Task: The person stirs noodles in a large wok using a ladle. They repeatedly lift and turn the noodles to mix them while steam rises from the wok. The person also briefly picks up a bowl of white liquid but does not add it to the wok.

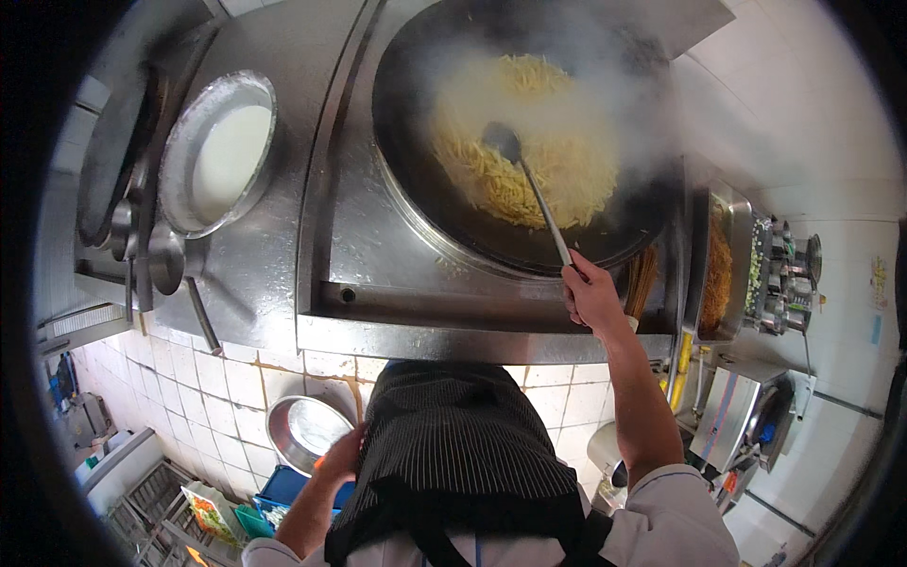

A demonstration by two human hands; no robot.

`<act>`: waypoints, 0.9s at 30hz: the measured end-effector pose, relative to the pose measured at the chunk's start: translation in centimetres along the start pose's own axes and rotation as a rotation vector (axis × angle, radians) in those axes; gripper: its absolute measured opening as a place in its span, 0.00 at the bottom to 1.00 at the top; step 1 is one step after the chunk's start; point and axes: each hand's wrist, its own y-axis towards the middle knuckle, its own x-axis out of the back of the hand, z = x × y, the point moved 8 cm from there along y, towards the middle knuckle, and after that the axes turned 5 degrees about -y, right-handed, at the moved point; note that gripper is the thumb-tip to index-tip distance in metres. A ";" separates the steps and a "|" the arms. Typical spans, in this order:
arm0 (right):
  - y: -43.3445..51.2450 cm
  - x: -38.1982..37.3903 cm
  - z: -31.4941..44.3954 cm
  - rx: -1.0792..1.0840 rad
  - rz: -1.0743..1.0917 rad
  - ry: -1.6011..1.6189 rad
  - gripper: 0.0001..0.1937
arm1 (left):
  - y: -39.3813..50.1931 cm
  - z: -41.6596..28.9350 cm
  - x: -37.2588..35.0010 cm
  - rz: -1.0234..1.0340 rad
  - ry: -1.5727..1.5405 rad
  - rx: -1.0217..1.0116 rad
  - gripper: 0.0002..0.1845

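My right hand (589, 292) is closed around the handle of a long metal cooking ladle (544, 195). The ladle's dark bowl lies on a heap of pale yellow strips of food (489, 170), which look like cut potato. Steam rises from the food and blurs the far side of the large black wok (404, 127). My left hand (344, 453) hangs low beside the striped black apron (460, 432); its fingers are partly hidden, and whether it holds anything does not show.
A metal bowl of white liquid (230, 159) stands left on the steel counter, near several ladles (166, 262). Right of the wok are a bamboo brush (641, 280) and a steel tray of reddish-brown food (717, 276). A round metal basin (283, 432) is low at left.
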 end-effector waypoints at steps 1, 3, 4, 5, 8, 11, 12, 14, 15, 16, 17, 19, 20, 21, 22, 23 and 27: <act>-0.2 -0.1 0.3 0.010 0.037 0.077 0.28 | -1.0 -0.6 -1.0 -0.028 -0.089 -0.097 0.32; -0.8 -0.2 0.5 -0.018 0.108 0.248 0.28 | -2.8 0.1 -3.0 -0.013 -0.042 -0.058 0.31; -1.5 0.4 0.3 -0.019 0.102 0.203 0.28 | -4.0 0.0 -4.0 -0.012 0.018 -0.094 0.30; -2.4 0.9 0.1 0.007 0.116 0.174 0.28 | -5.2 -0.1 -4.8 -0.032 0.063 -0.154 0.30; -4.5 2.6 -0.8 0.128 0.168 0.098 0.28 | -8.2 0.6 -8.6 0.004 0.369 -0.175 0.35; -4.9 3.7 -2.1 0.313 0.080 -0.074 0.28 | -9.7 1.8 -11.1 0.019 0.275 -0.092 0.35; -4.8 4.0 -2.7 0.325 0.047 -0.152 0.28 | -10.0 2.1 -11.7 0.021 0.239 -0.060 0.35; -4.3 4.1 -3.6 0.347 0.058 -0.129 0.28 | -10.4 2.3 -12.5 0.018 0.192 -0.013 0.36; -4.1 4.2 -4.1 0.328 0.080 -0.088 0.28 | -10.4 2.3 -12.8 0.016 0.175 0.003 0.36; -4.0 4.4 -4.2 0.348 0.078 -0.120 0.28 | -10.5 2.2 -13.2 0.016 0.162 0.019 0.36; -3.9 4.6 -4.3 0.367 0.083 -0.121 0.28 | -10.5 2.1 -13.4 0.015 0.153 0.033 0.36; -4.0 5.1 -4.4 0.360 0.094 -0.118 0.28 | -10.6 1.9 -14.1 0.010 0.137 0.049 0.36; -4.0 5.3 -4.6 0.331 0.104 -0.112 0.28 | -10.6 1.8 -14.5 0.008 0.126 0.056 0.36; -4.1 5.2 -4.9 0.290 0.136 -0.085 0.28 | -10.6 1.8 -14.9 0.006 0.117 0.061 0.36; -4.2 5.4 -4.8 0.301 0.127 -0.119 0.28 | -10.6 1.8 -15.3 0.001 0.111 0.070 0.36; -4.3 5.4 -4.8 0.298 0.136 -0.131 0.28 | -10.5 1.8 -15.6 0.000 0.101 0.073 0.37; -4.7 5.2 -5.7 0.152 0.150 -0.107 0.28 | -10.3 1.8 -16.8 -0.001 0.081 0.086 0.37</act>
